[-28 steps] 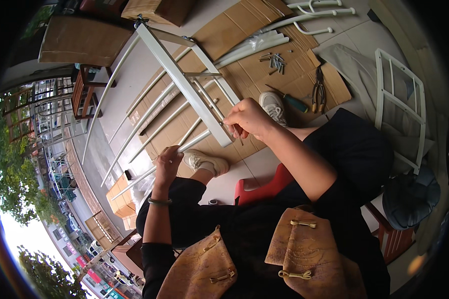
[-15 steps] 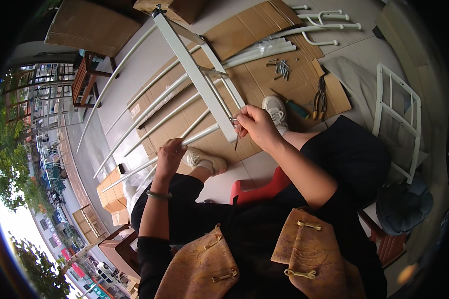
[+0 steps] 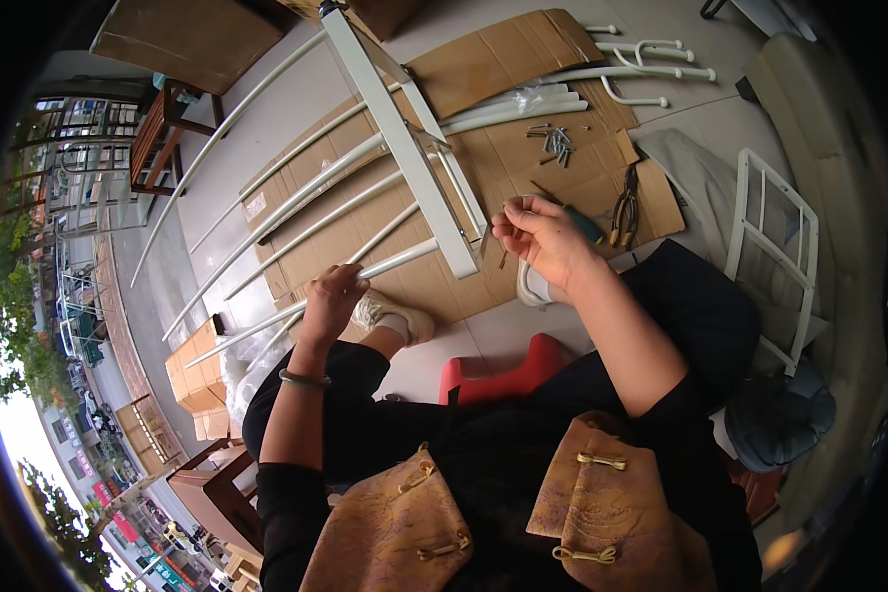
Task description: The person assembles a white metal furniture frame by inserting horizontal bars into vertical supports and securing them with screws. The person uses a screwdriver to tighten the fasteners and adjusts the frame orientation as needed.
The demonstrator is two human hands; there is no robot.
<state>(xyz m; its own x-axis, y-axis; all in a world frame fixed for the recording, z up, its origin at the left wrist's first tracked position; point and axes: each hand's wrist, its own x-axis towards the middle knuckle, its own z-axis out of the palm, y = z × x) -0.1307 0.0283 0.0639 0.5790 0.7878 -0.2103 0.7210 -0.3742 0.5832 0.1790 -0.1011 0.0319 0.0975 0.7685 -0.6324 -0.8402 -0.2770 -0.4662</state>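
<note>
Both hands work on the white metal slatted frame (image 3: 395, 168) lying over flattened cardboard (image 3: 523, 59): my left hand (image 3: 331, 301) clenches a slat to steady it; right hand (image 3: 538, 237) pinches a small fastener at the crossbar.

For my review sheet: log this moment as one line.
left hand grips white rod of slatted frame | right hand pinches small part by flat bar end | pliers, screws on cardboard
</note>
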